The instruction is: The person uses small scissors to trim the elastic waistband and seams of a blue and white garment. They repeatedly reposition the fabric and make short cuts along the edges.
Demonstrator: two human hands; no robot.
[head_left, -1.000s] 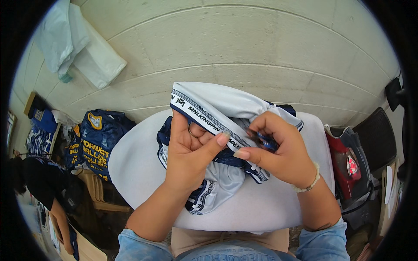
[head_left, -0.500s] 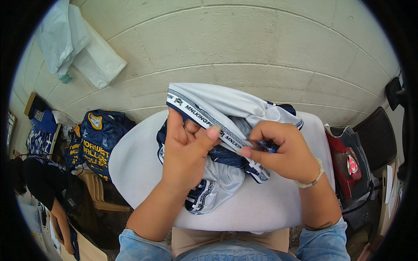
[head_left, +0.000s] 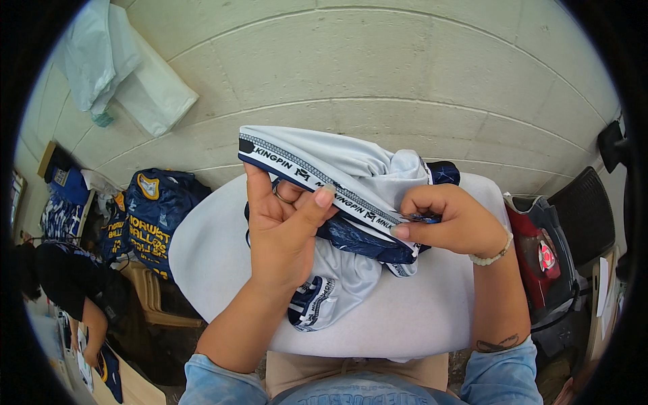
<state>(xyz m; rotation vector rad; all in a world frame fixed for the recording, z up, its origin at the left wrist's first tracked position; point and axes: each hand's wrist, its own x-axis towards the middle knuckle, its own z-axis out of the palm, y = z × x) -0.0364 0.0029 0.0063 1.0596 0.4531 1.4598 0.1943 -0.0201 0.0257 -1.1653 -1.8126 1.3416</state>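
A white and navy sports garment [head_left: 364,145] with a printed trim band along its edge is held up over a white padded board [head_left: 405,324]. My left hand [head_left: 283,229] is closed on the band, thumb on top and fingers underneath. Farther along the same band, my right hand [head_left: 459,219] pinches the edge between thumb and forefinger. A small shiny dark-blue thing [head_left: 424,218] shows within its curled fingers; its kind is unclear. The rest of the garment lies bunched on the board, a trimmed navy and white part [head_left: 314,304] toward me.
Navy jerseys with yellow lettering [head_left: 152,223] hang at the left. Below them, a person in black [head_left: 64,277] bends over a table with a dark cloth. A red machine-like object [head_left: 540,256] and a black chair [head_left: 586,209] stand right. White plastic bags [head_left: 145,88] hang on the block wall.
The band has slid leftward and its free end sits farther left. My right hand has moved slightly right along the edge. At the left, the other person's arms have shifted over the table.
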